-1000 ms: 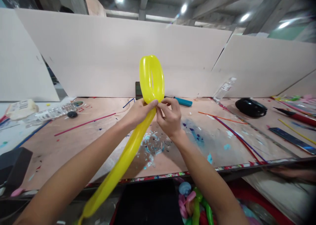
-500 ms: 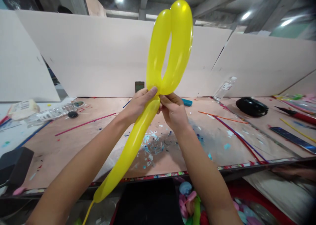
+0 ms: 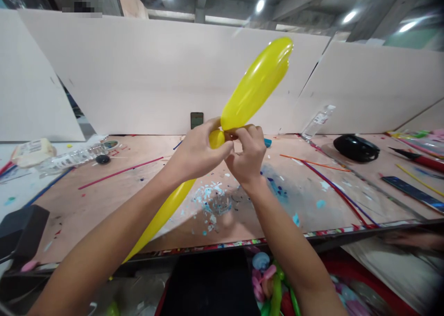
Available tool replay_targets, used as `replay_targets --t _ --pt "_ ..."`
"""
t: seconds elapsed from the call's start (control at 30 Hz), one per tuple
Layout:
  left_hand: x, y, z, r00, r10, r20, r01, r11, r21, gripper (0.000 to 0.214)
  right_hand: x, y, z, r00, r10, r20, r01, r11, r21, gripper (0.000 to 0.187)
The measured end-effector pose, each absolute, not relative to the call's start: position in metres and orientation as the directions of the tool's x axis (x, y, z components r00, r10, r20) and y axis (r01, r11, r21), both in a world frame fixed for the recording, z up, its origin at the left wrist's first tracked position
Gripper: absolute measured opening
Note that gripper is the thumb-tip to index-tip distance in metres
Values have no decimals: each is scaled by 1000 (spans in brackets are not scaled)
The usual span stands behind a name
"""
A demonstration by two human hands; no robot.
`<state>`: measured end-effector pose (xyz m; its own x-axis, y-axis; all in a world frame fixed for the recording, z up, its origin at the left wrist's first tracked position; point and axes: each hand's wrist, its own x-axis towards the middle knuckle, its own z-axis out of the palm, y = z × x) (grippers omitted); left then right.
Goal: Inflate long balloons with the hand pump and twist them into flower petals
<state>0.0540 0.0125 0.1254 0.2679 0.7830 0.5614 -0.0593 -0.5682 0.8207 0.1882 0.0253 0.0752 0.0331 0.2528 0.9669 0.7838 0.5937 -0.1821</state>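
Observation:
A long yellow balloon (image 3: 256, 84) is held above the middle of the table, folded into a loop that leans up and to the right. Its narrow twisted part lies between my hands. My left hand (image 3: 204, 151) wraps round the balloon just below the twist, thumb reaching right. Fingers of my right hand (image 3: 246, 151) are curled and pinched at the twist, on its right side. The balloon's long tail runs down to the left behind my left forearm, where part of it is hidden.
The table (image 3: 114, 209) bears paint flecks and several thin uninflated balloons. A clear bottle (image 3: 319, 121), a black rounded object (image 3: 356, 148) and a phone (image 3: 412, 193) are on the right. On the left lie a plastic bottle (image 3: 74, 159) and a dark box (image 3: 22, 237). White panels (image 3: 138, 75) stand behind.
The yellow loop has tipped right and turned, so its two sides now overlap and the gap is hidden. My left hand has shifted over the balloon below the twist.

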Motion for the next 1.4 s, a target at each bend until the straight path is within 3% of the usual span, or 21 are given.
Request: replay_targets --t 0.13,0.33,0.43,0.57,0.7,0.87,1.13,1.4 --pt "49 22 118 368 789 492 -161 -467 869 29 185 21 76 -59 225 973 793 603 -91 14" --pt "40 41 86 423 850 314 -369 -155 916 43 186 13 72 -308 206 929 800 584 136 12" --pt "45 42 78 392 850 351 -316 -233 920 40 190 12 70 -338 207 918 836 514 192 11" --pt "51 44 71 277 817 505 -115 -494 862 35 192 8 73 -379 257 889 857 460 232 9" --pt "46 38 66 210 770 603 233 -638 734 30 192 4 76 -388 354 851 838 520 166 9" --pt "44 26 65 215 730 649 363 -676 641 27 194 9 72 -323 434 841 810 586 8 9" --pt "49 28 62 120 726 677 155 -687 710 20 192 14 71 -270 351 896 745 666 -36 5" --pt "61 34 50 40 680 732 175 -726 665 14 191 17 71 -97 490 866 773 585 -245 5"
